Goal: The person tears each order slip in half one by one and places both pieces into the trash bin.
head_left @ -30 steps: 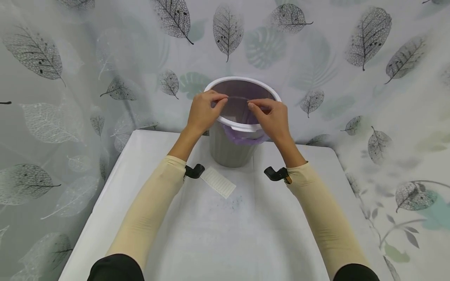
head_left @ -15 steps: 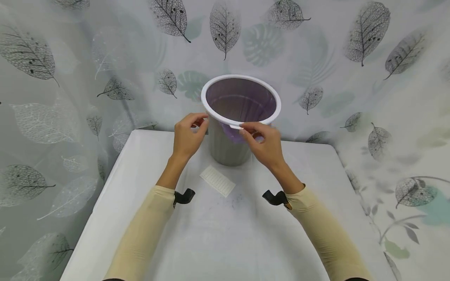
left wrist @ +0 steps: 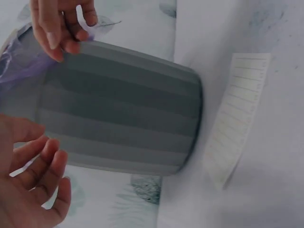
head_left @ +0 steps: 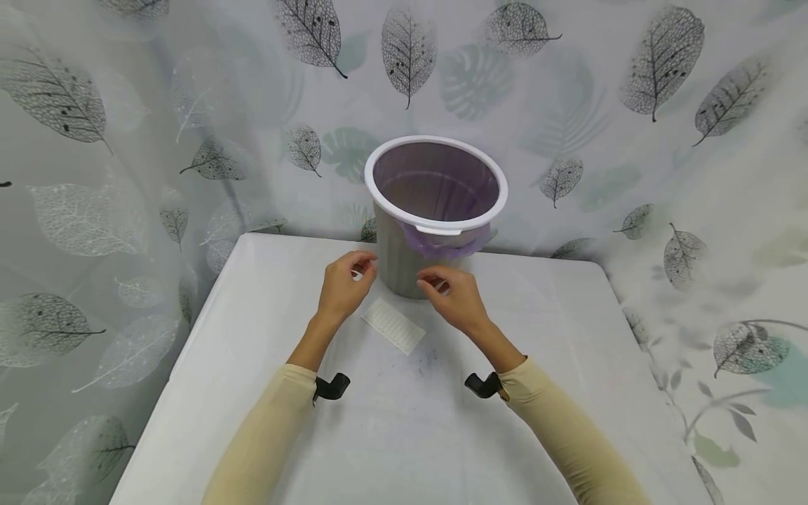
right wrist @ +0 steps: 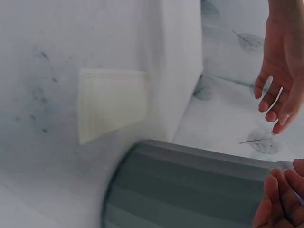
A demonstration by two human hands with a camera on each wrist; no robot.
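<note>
A grey trash can (head_left: 404, 217) with a white rim stands at the back of the white table. Purple liner film (head_left: 445, 245) hangs out below its rim at the front and lines the inside. My left hand (head_left: 344, 284) is just left of the can's lower body, fingers loosely curled with nothing in them. In front of the can, my right hand (head_left: 456, 294) hangs with thumb near the fingertips, also holding nothing. The left wrist view has the can's ribbed side (left wrist: 123, 109) between both hands. In the right wrist view, the right hand (right wrist: 285, 199) overlaps the can.
A pale card (head_left: 394, 325) with printed lines lies on the table (head_left: 404, 435) in front of the can. Faint bluish marks (head_left: 423, 358) show beside it. Leaf-patterned curtains (head_left: 568, 91) surround the table at the back and sides.
Both hands were up at the can's rim, pinching fingers near its opening. They have since come down and toward me, below the rim. The can and the card stay in place.
</note>
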